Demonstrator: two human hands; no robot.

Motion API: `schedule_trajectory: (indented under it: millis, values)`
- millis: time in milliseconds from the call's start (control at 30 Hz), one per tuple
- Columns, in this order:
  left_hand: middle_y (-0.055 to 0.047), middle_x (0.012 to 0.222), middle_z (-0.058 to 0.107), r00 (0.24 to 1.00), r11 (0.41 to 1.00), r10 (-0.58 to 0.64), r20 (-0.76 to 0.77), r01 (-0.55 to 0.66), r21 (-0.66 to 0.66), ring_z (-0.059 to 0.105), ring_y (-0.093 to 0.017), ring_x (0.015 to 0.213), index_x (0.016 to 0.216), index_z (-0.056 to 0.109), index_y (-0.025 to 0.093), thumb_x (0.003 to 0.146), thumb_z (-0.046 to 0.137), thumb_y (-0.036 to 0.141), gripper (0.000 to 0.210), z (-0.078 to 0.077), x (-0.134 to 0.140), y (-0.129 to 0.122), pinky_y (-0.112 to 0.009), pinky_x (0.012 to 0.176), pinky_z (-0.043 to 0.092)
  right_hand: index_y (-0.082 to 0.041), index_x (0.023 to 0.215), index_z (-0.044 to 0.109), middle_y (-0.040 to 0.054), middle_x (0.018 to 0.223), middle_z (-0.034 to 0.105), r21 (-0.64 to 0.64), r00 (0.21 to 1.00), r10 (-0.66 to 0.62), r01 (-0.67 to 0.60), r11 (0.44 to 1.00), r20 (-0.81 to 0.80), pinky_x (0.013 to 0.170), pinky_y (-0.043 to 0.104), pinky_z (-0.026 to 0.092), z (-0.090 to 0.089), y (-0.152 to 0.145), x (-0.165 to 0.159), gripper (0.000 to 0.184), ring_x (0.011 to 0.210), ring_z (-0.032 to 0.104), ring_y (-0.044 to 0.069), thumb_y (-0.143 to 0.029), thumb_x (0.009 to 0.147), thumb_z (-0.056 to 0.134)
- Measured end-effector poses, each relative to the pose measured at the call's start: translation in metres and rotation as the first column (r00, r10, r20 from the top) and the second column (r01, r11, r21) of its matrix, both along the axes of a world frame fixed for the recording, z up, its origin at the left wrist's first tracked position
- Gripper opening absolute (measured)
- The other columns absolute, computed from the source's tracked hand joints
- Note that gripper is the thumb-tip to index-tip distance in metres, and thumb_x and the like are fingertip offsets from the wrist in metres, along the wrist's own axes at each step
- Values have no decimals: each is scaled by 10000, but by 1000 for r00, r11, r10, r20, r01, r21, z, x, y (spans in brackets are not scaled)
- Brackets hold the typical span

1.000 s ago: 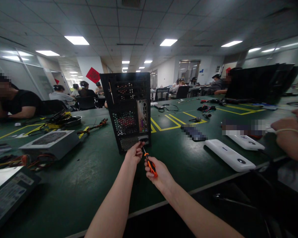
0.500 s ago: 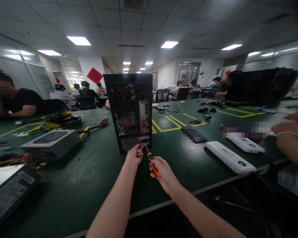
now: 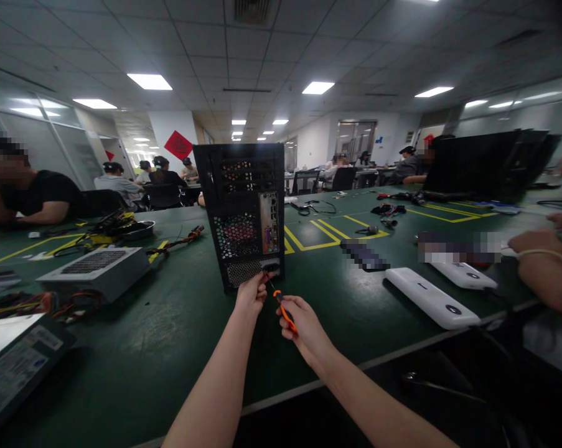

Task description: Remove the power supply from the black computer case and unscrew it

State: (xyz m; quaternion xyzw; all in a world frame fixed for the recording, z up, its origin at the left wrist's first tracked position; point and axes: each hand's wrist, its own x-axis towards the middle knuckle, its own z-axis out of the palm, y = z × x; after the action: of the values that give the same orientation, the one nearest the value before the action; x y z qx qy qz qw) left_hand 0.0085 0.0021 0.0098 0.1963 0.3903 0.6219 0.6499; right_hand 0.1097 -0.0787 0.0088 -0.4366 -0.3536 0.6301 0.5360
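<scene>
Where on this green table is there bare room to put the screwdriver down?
Bare mat lies between the computer case and the white device, nearest the right hand. Another patch runs from the left hand toward the power supply. The far left, with cables, is crowded.

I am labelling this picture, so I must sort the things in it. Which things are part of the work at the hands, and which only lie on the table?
In use:
- computer case
- screwdriver
- left hand, at the case's lower rear
- right hand, gripping the screwdriver

Lying about:
- grey power supply
- two white devices
- cable bundle
</scene>
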Motion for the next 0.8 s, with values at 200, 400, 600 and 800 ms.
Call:
schedule_trajectory:
  millis: [200,400,600,800]
  values:
    - [-64,615,608,998,999,-27,-59,30,41,290,32,303,659,522,83,734,560,94,86,-1,3,0,-80,260,159,-176,839,449,10,763,502,310,888,-192,59,949,418,353,196,355,2,4,6,86,439,461,72,-184,760,483]
    - [10,462,517,993,996,-84,-82,85,15,258,28,278,605,538,72,709,603,127,135,-2,-2,3,-95,260,137,-143,998,508,108,965,535,575,35,-612,-390,720,790,546,287,494,4,-11,-5,277,758,577,207,-30,773,393]
    - [72,341,370,989,993,-115,-88,113,-24,217,14,254,551,520,76,691,634,174,205,-4,-5,4,-112,253,127,-131,1071,486,134,1011,522,540,49,-582,-443,716,812,649,312,504,0,-20,-18,310,835,556,214,-50,794,374]
    - [-41,596,592,997,996,-81,-18,81,33,298,26,312,695,525,74,808,465,105,132,-4,0,3,-78,274,169,-180,957,508,14,813,530,336,905,-170,33,941,389,479,185,419,-3,-2,3,206,576,508,87,-101,768,488]
